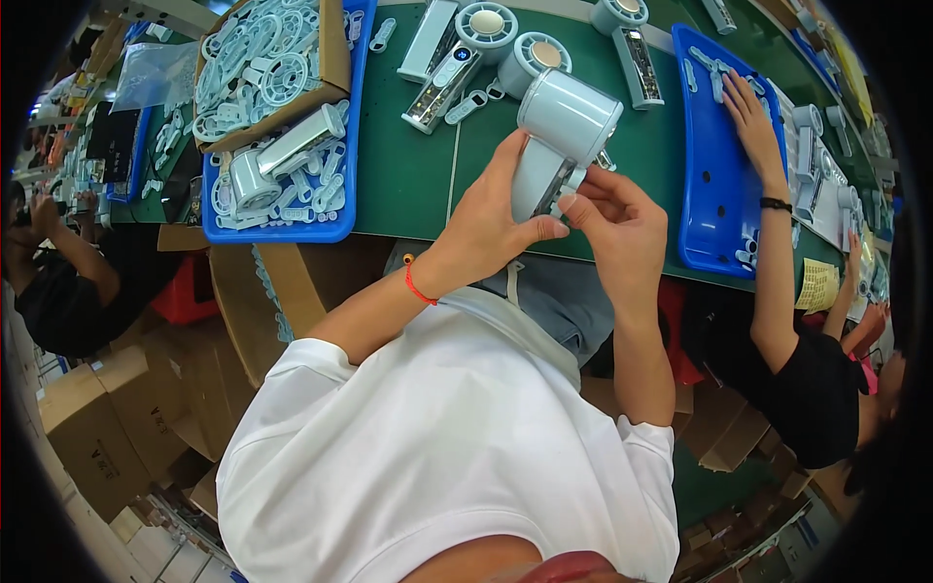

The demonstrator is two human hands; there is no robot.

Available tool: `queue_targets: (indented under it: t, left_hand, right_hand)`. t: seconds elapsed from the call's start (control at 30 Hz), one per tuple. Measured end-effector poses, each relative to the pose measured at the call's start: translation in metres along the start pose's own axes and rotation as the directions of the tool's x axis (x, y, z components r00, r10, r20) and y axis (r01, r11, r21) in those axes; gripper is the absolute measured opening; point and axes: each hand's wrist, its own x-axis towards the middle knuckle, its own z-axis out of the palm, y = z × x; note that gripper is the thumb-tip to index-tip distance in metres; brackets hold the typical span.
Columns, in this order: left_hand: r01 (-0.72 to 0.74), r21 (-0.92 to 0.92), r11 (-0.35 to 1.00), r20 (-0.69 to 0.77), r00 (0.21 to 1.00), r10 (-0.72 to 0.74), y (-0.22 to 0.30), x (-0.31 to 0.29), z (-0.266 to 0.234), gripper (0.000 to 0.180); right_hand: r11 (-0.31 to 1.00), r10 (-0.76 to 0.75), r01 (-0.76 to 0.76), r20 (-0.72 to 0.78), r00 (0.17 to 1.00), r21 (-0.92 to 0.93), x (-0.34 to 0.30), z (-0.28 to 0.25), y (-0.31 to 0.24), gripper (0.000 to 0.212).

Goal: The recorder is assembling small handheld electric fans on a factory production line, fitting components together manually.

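Note:
Over the near edge of the green table, my left hand (483, 219) is closed around the handle of a pale-blue handheld fan (569, 112). The fan is tilted, with its rounded head up, and the open side of its handle shows inner parts. My right hand (622, 219) is pinched against that open side, thumb and fingertips together. A small pale-blue bit shows at those fingertips; I cannot tell whether it is loose or part of the fan. Beyond the held fan lie other handheld fans (442, 89) with open handles, and a small pale-blue strap-shaped piece (466, 107).
To the left, a blue tray (282, 233) holds loose plastic pieces, fan parts and a cardboard box (335, 49) full of pale-blue parts. On the right stands another blue tray (705, 219), with a co-worker's hand (753, 117) reaching into it. Cardboard boxes (107, 428) stand at lower left.

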Motion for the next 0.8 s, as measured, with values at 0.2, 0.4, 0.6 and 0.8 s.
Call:
queue_targets:
  t: [0.2,0.4,0.6,0.8]
  left_hand:
    - [-0.030,0.114,0.993,-0.028,0.999,0.033,-0.001,0.000,-0.001,0.088]
    - [-0.095,0.039,0.995,-0.001,0.995,0.095,0.006,0.005,0.000,0.085]
    - [0.011,0.072,0.997,-0.095,0.995,-0.004,0.008,0.004,0.006,0.071]
    - [0.167,-0.136,0.977,0.062,0.985,-0.160,0.014,0.010,-0.002,0.065]
  right_hand:
    - [0.972,-0.104,0.095,-0.028,0.994,-0.213,-0.003,0.006,-0.007,0.027]
    - [0.997,-0.065,0.064,-0.026,0.998,-0.043,0.003,0.003,-0.003,0.024]
    - [0.993,-0.033,0.032,-0.007,0.999,-0.115,0.004,0.004,-0.005,0.020]
    - [1.000,0.028,-0.028,0.165,0.986,-0.004,0.015,-0.006,0.008,0.041]
